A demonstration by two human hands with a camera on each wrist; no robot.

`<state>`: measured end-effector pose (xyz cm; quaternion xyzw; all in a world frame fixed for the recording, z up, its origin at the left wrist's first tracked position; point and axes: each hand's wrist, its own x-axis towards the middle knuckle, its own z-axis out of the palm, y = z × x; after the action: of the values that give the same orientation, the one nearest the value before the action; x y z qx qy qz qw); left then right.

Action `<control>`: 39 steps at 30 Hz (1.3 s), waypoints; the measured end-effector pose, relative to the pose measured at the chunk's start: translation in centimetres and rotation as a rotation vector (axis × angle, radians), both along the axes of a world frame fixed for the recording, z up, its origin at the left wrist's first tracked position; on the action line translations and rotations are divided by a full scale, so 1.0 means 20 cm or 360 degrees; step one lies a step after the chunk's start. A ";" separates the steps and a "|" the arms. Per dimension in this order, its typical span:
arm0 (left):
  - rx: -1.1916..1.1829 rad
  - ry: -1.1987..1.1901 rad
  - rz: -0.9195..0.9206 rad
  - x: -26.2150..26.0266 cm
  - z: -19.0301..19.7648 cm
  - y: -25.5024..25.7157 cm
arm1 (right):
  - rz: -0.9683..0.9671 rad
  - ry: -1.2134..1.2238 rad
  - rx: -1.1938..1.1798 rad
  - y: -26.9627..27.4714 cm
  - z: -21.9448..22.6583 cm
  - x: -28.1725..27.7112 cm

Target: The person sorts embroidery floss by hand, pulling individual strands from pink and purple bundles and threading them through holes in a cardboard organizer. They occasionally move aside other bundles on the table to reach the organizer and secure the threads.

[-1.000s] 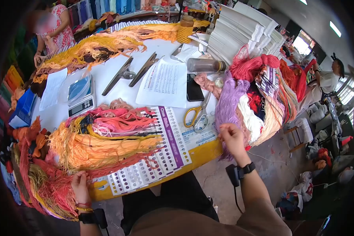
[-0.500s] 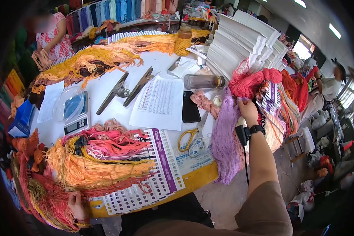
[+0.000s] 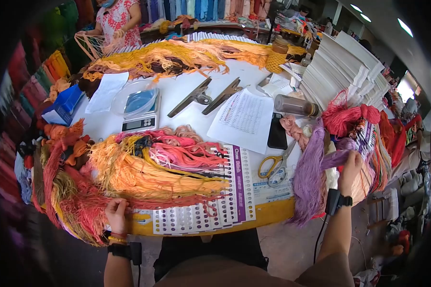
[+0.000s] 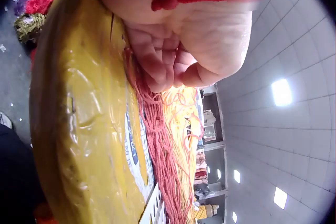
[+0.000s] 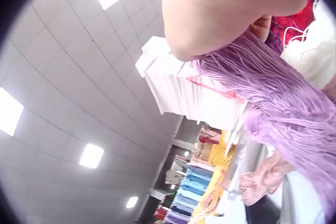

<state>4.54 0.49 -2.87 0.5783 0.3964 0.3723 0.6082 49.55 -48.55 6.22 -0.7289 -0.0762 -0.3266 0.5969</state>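
My right hand (image 3: pixel 351 173) grips one end of a lilac thread skein (image 3: pixel 308 179) and draws it out sideways, while the rest hangs over the table's front edge. In the right wrist view the skein (image 5: pixel 283 87) runs out from under the palm; the fingertips are mostly hidden. At the left front, my left hand (image 3: pixel 117 214) pinches coral-red threads (image 4: pixel 163 155) near the yellow table edge (image 4: pixel 79 119). These threads lead to punched thread cards (image 3: pixel 177 220) marked with a purple strip. Orange and pink threads (image 3: pixel 148 167) lie across the cards.
Yellow-handled scissors (image 3: pixel 271 168), a phone (image 3: pixel 277 131), a printed sheet (image 3: pixel 244 119), two large clips (image 3: pixel 191 97) and a scale (image 3: pixel 143 122) lie behind the cards. White card stacks (image 3: pixel 340 71) rise at back right. A person (image 3: pixel 119 21) handles thread across the table.
My right hand has reached up to the lilac skein, taken its upper end and pulled it rightward. The left hand stays at the coral threads. The head view has swung left.
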 end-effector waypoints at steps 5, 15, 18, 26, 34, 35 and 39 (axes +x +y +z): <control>0.0011 -0.0029 -0.0025 0.00 0.01 -0.01 | -0.0079 -0.0243 0.0311 -0.08 0.21 -0.22; -0.0277 -0.0254 -0.0179 -0.06 0.11 -0.02 | 0.1124 -0.0670 0.1035 -0.11 0.94 -1.06; -0.0287 -0.0281 -0.0307 -0.03 0.28 -0.11 | 0.0791 -0.0811 0.1044 0.13 1.04 -1.18; -0.0035 -0.0480 -0.1409 0.10 0.57 -0.63 | 0.2038 0.0423 -0.0224 1.10 0.26 -1.49; -0.0154 -0.0201 -0.1170 0.10 0.48 -0.62 | 0.2091 0.0452 -0.0785 1.19 0.15 -1.54; -0.0172 -0.0190 -0.1133 0.10 0.47 -0.61 | 0.2063 0.0454 -0.0786 1.20 0.12 -1.52; -0.0407 -0.0331 -0.1217 0.12 0.47 -0.58 | 0.2060 0.0450 -0.0803 1.22 0.08 -1.47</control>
<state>6.85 -11.08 6.46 0.5630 0.1326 0.1238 0.8063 20.06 -24.23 7.85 -0.6887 -0.4891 0.2193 0.4882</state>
